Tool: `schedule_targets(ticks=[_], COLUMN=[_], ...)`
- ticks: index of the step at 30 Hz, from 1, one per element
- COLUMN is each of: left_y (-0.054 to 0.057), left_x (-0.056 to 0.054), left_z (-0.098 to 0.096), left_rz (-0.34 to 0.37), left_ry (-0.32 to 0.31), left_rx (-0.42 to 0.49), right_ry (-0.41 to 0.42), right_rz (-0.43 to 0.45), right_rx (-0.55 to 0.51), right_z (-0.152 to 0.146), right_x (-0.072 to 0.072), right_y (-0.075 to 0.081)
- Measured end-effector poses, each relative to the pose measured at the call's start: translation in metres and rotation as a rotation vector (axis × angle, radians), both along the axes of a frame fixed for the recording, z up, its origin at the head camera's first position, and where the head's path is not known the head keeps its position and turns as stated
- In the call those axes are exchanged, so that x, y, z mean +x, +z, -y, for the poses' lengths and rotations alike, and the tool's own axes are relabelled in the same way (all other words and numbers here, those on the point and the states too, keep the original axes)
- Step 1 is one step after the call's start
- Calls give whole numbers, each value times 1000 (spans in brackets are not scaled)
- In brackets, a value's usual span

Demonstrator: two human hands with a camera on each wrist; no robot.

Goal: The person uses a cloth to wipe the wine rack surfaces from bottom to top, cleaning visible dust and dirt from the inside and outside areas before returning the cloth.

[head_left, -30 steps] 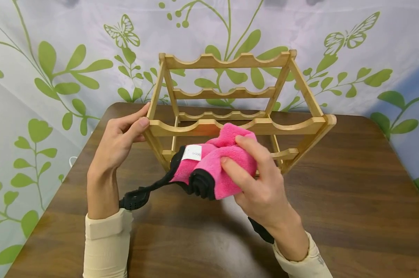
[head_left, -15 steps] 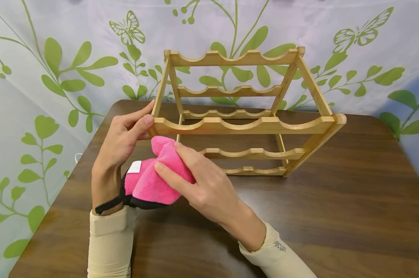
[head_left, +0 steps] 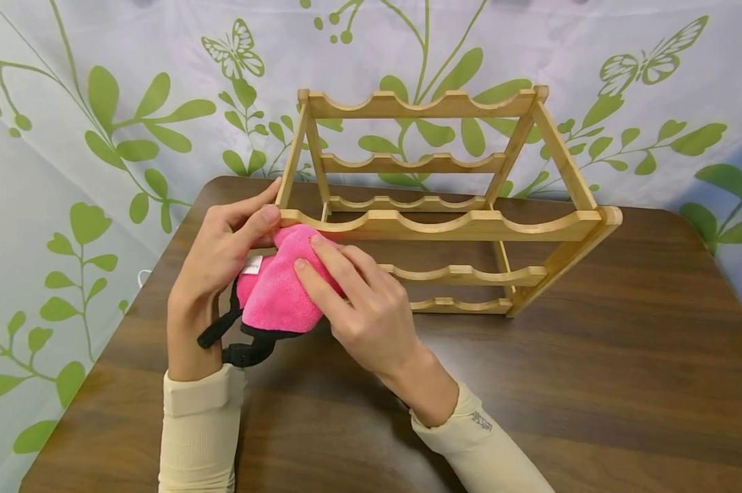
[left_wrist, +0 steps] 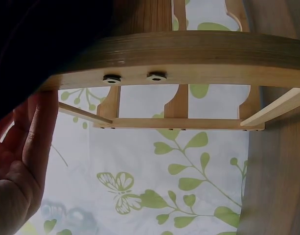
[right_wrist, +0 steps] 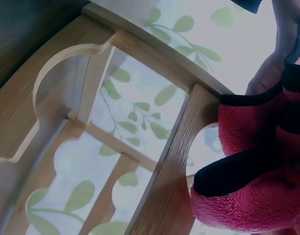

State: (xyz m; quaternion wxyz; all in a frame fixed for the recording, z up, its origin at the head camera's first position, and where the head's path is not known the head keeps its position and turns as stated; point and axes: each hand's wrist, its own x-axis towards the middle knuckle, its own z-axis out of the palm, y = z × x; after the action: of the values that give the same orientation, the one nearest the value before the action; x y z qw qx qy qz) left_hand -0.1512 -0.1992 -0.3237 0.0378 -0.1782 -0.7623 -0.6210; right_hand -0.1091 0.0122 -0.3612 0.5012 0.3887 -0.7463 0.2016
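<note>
A light wooden rack with scalloped rails (head_left: 432, 224) stands on the table. My left hand (head_left: 213, 257) grips its front left upper corner, fingers behind the post and thumb at the front. In the left wrist view, the left hand (left_wrist: 30, 161) shows against the rack's side board (left_wrist: 198, 73). My right hand (head_left: 374, 311) holds a bunched pink plush cloth (head_left: 281, 294) with black edging and a white tag. The cloth touches the left end of the upper front rail and hides part of it. The right wrist view shows the cloth's fuzzy folds (right_wrist: 247, 210) beside the rail.
The dark brown wooden table (head_left: 593, 376) runs under everything. Behind it hangs a pale backdrop (head_left: 149, 41) with green leaves and butterflies. A black wrist strap (head_left: 248, 352) sits on the left wrist, just under the cloth.
My right hand has carried the cloth left along the upper front rail, from its middle to its left end, then slightly up. The left hand keeps its hold on the corner.
</note>
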Motion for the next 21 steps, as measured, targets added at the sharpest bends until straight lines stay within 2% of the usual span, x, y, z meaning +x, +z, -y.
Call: schedule_targets(ticks=[10,15,21], left_y=[-2,-3,-3], left_x=[4,6,11], left_z=[-1,-1,-2], left_rz=[-28,-32,-32], left_ry=[-14,-10,19], left_rx=[27,37,10], right_ry=[-6,-1,-14], right_rz=[97,133,134], right_rx=[-100,-93,-87], right_z=[-19,-27,-37], right_x=[10,14,18], right_y=[1,4,6])
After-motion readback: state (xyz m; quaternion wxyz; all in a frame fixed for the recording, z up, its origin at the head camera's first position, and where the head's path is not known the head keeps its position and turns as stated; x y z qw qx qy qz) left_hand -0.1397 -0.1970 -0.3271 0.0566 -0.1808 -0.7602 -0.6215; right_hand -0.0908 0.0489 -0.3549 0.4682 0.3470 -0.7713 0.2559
